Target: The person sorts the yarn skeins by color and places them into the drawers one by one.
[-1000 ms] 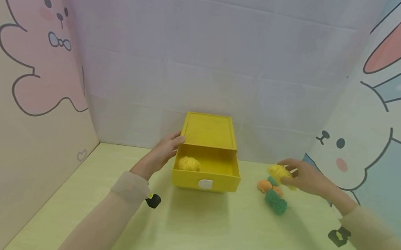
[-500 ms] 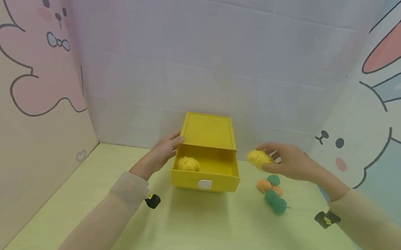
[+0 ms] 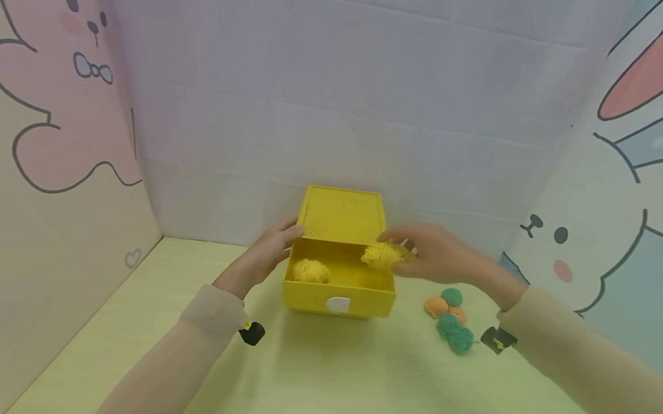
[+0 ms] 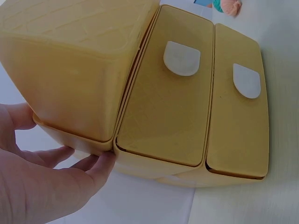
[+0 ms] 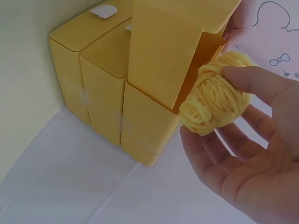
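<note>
A yellow drawer cabinet (image 3: 342, 214) stands against the back wall, its top drawer (image 3: 303, 299) pulled out. In that drawer, at its left side, lies a yellow yarn ball (image 3: 311, 272). My right hand (image 3: 439, 254) pinches a second yellow yarn ball (image 5: 217, 93) between thumb and fingers, over the drawer's right part. My left hand (image 3: 264, 250) rests on the cabinet's left side; the left wrist view shows its fingertips (image 4: 105, 163) touching the side wall. Two closed drawers (image 4: 163, 98) sit below the open one.
To the cabinet's right on the table (image 3: 329, 389) lie several more yarn balls, among them an orange ball (image 3: 436, 307) and a green ball (image 3: 461, 340). A white cloth wall (image 3: 351, 104) rises behind, and printed side walls flank the table.
My right hand has carried the yellow yarn ball leftward from above the loose pile to over the open drawer. My left hand stays at the cabinet's side.
</note>
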A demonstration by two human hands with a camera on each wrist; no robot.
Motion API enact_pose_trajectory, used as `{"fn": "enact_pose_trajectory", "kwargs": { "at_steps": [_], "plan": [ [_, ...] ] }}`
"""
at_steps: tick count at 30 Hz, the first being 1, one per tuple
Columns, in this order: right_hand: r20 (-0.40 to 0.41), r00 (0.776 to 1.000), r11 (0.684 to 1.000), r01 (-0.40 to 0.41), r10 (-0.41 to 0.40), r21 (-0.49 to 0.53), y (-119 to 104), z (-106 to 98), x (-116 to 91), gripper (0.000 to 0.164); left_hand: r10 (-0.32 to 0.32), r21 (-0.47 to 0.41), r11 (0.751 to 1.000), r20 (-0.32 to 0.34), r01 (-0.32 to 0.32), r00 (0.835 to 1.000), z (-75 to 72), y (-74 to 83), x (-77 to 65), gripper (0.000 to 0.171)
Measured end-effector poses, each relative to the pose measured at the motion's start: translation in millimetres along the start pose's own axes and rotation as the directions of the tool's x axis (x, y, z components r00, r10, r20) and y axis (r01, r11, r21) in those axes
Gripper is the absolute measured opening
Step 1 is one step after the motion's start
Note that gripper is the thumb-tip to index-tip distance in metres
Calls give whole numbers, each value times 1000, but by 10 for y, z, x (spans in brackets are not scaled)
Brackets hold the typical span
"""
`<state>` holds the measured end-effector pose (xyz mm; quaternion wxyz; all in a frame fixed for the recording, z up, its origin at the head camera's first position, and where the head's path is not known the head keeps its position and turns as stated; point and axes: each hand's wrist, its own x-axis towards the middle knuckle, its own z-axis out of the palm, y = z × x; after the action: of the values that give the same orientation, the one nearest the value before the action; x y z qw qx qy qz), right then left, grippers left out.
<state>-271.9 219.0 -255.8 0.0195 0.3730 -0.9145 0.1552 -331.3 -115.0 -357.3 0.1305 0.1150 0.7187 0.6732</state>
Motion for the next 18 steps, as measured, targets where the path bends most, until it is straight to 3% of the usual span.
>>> {"fn": "enact_pose_trajectory", "kwargs": {
  "at_steps": [10, 18],
  "plan": [
    [94, 995, 999, 47, -45, -18, -141, 76, 273, 49, -2, 7, 1000, 5, 1, 1000, -2, -4, -8, 65],
    [115, 991, 997, 69, -66, -21, -225, 166, 388, 47, -2, 13, 1000, 6, 2, 1000, -9, -10, -13, 67]
  ]
}}
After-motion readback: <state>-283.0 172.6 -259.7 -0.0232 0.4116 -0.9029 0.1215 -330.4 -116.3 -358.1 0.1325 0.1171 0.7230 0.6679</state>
